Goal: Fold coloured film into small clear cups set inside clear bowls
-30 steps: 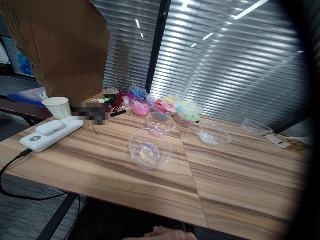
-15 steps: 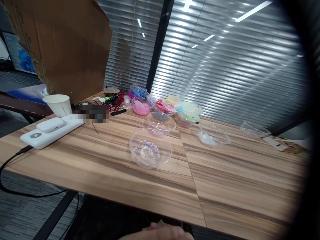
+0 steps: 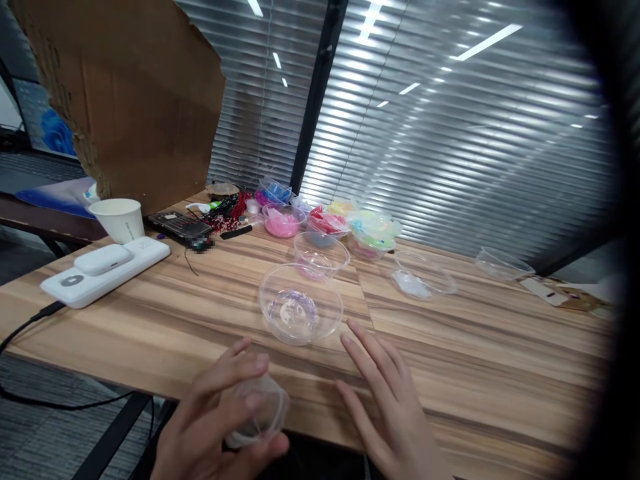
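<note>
My left hand is at the table's front edge, its fingers wrapped round a small clear plastic item that looks blurred. To its right, my right hand reaches over the wood with fingers spread, holding nothing. Just beyond both hands a clear round bowl with a purplish bottom stands on the table. Behind it is another clear bowl with a pinkish bottom. Neither hand touches the bowls.
Bowls with pink, red and green contents stand along the back. A clear bowl lies right of centre. At left are a white power bank, a paper cup and a cardboard sheet.
Both hands have risen into view from the bottom edge, where only part of a hand showed. The clear plastic item is now visible in my left hand. The view has shifted slightly.
</note>
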`<state>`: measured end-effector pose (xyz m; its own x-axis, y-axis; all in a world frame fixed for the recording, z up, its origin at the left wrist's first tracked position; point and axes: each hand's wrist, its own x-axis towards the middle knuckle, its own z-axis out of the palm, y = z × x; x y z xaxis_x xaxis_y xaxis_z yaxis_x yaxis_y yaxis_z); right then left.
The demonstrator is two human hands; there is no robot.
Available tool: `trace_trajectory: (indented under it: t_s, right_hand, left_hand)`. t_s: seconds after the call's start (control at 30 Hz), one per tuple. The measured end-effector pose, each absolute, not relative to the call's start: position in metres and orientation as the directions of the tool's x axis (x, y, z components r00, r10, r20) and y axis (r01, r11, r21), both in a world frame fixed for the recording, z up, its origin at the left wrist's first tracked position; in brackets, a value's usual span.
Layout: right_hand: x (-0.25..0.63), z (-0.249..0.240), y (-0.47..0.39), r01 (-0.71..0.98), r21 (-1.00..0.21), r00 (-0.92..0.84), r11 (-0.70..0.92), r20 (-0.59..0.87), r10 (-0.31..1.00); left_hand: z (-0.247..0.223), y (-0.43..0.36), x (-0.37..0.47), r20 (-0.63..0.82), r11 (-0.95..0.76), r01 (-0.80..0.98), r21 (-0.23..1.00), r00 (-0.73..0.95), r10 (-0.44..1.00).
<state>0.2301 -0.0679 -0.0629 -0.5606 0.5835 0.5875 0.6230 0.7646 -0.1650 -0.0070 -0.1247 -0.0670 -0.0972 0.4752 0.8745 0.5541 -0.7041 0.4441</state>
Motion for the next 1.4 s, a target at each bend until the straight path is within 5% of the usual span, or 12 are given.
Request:
trace_trajectory:
  t_s: [0.3, 0.47, 0.6, 0.73, 0.9, 1.4]
  right_hand:
    - [0.214, -0.061, -0.054, 0.613, -0.203, -0.574, 0.763, 0.549, 0.607]
    - [0.231, -0.058, -0.059, 0.635, -0.007, -0.592, 0.772, 0.637, 0.493]
    - [0.242, -0.054, -0.065, 0.59, 0.166, -0.711, 0.79, 0.571, 0.411]
    - [0.239, -0.05, -0.073, 0.601, 0.244, -0.72, 0.761, 0.579, 0.383]
    - [0.233, -0.052, -0.075, 0.599, 0.272, -0.72, 0.754, 0.594, 0.358]
    - [0.241, -0.051, -0.071, 0.597, 0.267, -0.664, 0.757, 0.694, 0.279]
  left_hand:
    - [-0.075, -0.122, -0.008, 0.88, -0.736, 0.534, 0.415, -0.029, 0.475]
    - [-0.077, -0.123, -0.008, 0.866, -0.731, 0.519, 0.444, -0.038, 0.499]
    - [-0.081, -0.122, -0.006, 0.854, -0.72, 0.515, 0.465, -0.049, 0.517]
    - [-0.086, -0.121, 0.0, 0.823, -0.697, 0.449, 0.559, -0.203, 0.53]
    - [-0.09, -0.121, 0.002, 0.763, -0.662, 0.382, 0.645, -0.358, 0.538]
    - [-0.085, -0.116, 0.003, 0.76, -0.682, 0.338, 0.649, -0.341, 0.554]
